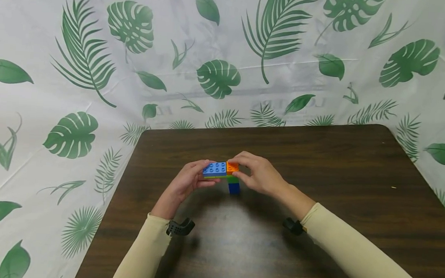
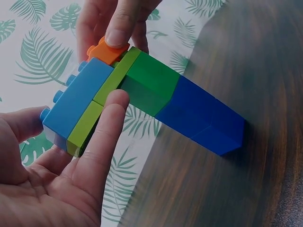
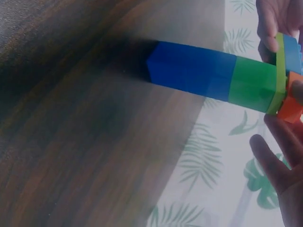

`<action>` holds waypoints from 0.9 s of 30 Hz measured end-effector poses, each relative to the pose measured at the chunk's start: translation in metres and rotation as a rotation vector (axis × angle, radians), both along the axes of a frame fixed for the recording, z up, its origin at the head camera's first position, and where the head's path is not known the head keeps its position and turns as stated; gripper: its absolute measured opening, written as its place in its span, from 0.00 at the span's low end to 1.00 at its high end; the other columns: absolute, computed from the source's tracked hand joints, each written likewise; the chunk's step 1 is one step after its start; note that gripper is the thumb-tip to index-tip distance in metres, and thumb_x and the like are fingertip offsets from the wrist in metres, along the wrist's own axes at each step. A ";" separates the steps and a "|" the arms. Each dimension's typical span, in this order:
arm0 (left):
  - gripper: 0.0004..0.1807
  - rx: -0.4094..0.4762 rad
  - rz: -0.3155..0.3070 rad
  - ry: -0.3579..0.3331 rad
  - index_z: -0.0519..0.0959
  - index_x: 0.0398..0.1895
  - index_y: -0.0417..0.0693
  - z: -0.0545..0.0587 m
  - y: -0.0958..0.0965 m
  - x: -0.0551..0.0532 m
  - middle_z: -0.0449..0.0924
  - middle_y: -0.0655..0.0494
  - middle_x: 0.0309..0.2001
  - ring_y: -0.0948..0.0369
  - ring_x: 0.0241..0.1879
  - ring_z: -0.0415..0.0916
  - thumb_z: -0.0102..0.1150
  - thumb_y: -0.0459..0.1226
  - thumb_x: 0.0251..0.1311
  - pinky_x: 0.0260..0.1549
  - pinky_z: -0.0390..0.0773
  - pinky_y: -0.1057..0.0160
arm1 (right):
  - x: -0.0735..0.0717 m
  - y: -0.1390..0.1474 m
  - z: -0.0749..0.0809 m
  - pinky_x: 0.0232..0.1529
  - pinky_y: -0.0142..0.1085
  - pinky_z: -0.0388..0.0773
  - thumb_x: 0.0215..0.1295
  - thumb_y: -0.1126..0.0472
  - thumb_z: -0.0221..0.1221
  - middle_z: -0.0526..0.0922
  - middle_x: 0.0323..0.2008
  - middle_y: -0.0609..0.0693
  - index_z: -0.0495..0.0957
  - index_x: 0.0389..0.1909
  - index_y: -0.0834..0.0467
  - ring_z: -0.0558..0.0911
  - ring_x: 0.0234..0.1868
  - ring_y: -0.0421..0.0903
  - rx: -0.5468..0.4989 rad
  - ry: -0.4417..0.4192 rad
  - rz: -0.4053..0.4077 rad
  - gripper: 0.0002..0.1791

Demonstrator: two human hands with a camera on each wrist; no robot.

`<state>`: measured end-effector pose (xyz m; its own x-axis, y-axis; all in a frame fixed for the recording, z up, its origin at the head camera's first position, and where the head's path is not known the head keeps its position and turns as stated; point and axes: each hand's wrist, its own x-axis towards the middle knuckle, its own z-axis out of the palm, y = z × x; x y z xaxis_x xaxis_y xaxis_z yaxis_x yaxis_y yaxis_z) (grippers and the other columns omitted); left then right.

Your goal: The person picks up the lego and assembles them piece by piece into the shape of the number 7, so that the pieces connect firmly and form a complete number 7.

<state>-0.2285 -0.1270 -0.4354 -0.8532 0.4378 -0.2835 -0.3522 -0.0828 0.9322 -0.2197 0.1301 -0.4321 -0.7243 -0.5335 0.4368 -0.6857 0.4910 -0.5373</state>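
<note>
A small tower of toy building bricks stands on the table, with dark blue bricks (image 2: 203,116) at the bottom and a green brick (image 2: 151,78) above them. Thin lime plates (image 2: 85,124) cross the top and jut out to the left. On these sit a light blue brick (image 1: 215,169) and, directly over the tower, an orange brick (image 1: 232,168). My left hand (image 1: 185,180) holds the light blue brick's outer end, thumb above and fingers under the plates. With thumb and fingertips, my right hand (image 1: 260,173) pinches the orange brick. Its far side is hidden.
The dark wood table (image 1: 337,178) extends around the tower, and a tiny pale speck (image 1: 393,187) lies on its right part. A white leaf-patterned sheet (image 1: 167,39) hangs behind and along the left side. Both wrists wear black straps.
</note>
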 end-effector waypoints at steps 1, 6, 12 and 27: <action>0.26 -0.002 0.000 0.000 0.71 0.62 0.39 0.000 0.000 0.000 0.77 0.38 0.53 0.48 0.46 0.83 0.51 0.50 0.72 0.46 0.80 0.55 | 0.000 0.000 0.001 0.45 0.37 0.82 0.62 0.60 0.67 0.79 0.48 0.45 0.81 0.54 0.55 0.81 0.42 0.46 0.010 0.000 -0.001 0.19; 0.24 -0.016 0.000 -0.001 0.71 0.62 0.39 0.001 0.000 0.001 0.78 0.39 0.53 0.48 0.46 0.83 0.48 0.47 0.74 0.52 0.73 0.48 | 0.001 -0.001 0.005 0.40 0.36 0.83 0.62 0.61 0.67 0.79 0.48 0.44 0.81 0.54 0.55 0.80 0.38 0.46 0.041 -0.005 0.004 0.18; 0.24 -0.011 0.002 0.005 0.71 0.62 0.39 0.002 0.001 0.001 0.77 0.39 0.53 0.47 0.47 0.83 0.49 0.47 0.74 0.52 0.73 0.48 | 0.000 -0.001 0.007 0.37 0.29 0.80 0.62 0.60 0.68 0.79 0.47 0.43 0.81 0.53 0.53 0.77 0.35 0.41 0.077 -0.015 -0.027 0.18; 0.26 0.004 0.012 0.001 0.72 0.61 0.37 0.001 0.001 0.002 0.78 0.38 0.52 0.48 0.45 0.84 0.52 0.48 0.72 0.47 0.77 0.53 | 0.004 -0.003 0.011 0.31 0.28 0.77 0.62 0.58 0.67 0.78 0.45 0.42 0.81 0.53 0.51 0.74 0.29 0.39 0.130 -0.051 -0.075 0.18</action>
